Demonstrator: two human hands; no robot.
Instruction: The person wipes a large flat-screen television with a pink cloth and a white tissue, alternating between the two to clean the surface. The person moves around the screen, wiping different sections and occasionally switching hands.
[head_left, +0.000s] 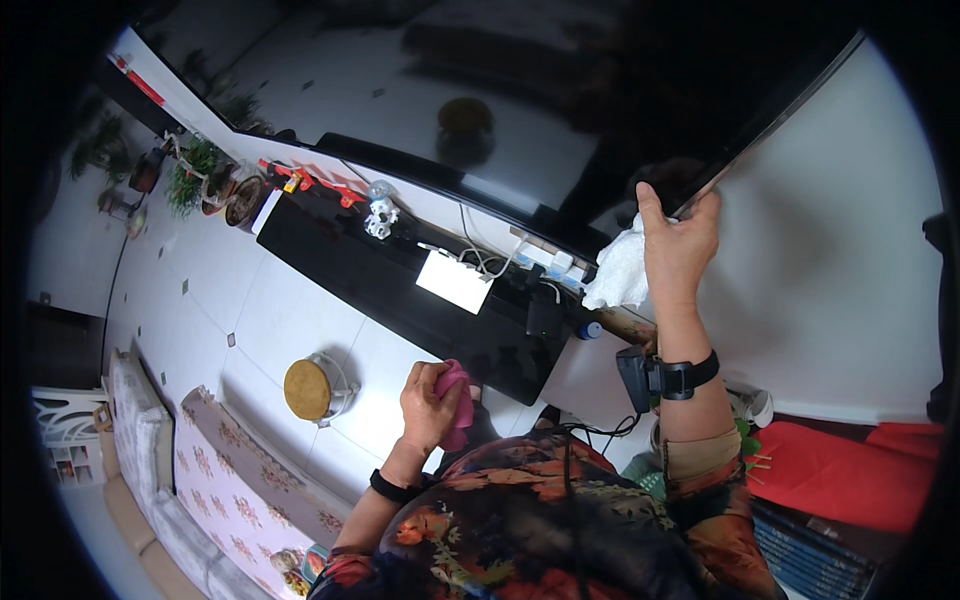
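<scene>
A large black flat-screen television (525, 97) fills the top of the view, its glossy screen reflecting the room. My right hand (681, 240) is at its lower right edge, the thumb on the screen side and the fingers around the frame. A crumpled white cloth or paper towel (621, 270) hangs from that hand, pressed near the television's corner. Low in front of my body, my left hand (427, 405) is closed around a bunched pink cloth (459, 397), which touches nothing else that I can see.
Below the television runs a black glossy stand (337, 255) bearing a white box (454, 280), cables, a power strip (551, 261) and a dog figurine (381, 217). Behind me are a round stool (307, 390) and a covered sofa (247, 480). Red fabric (840, 472) lies at right.
</scene>
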